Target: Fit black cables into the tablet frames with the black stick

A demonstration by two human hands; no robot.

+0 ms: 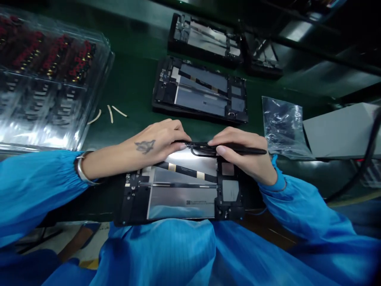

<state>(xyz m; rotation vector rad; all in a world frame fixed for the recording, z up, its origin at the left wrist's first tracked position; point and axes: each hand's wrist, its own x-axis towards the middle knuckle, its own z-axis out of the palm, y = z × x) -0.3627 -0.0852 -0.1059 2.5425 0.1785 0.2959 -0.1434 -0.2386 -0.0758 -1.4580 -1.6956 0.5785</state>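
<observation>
An opened tablet [183, 198] lies in front of me at the bench edge, its silvery battery cells and black striped flex cable showing. My left hand [163, 141] is over its far left edge, thumb and fingertips pinched on a thin dark part [195, 146] at the tablet's far edge. My right hand [244, 149] is closed around slim black tweezers [253, 151], which lie nearly level and point left along that edge. Their tips sit close to my left fingertips and are hard to make out against the dark parts.
Behind is another opened tablet [202, 93], with more opened units [208, 37] farther back. Clear plastic trays [98, 79] of small red and black parts stand at the left, near several pale strips [110, 114]. A clear bag [282, 127] and a grey-white box [342, 129] are at the right.
</observation>
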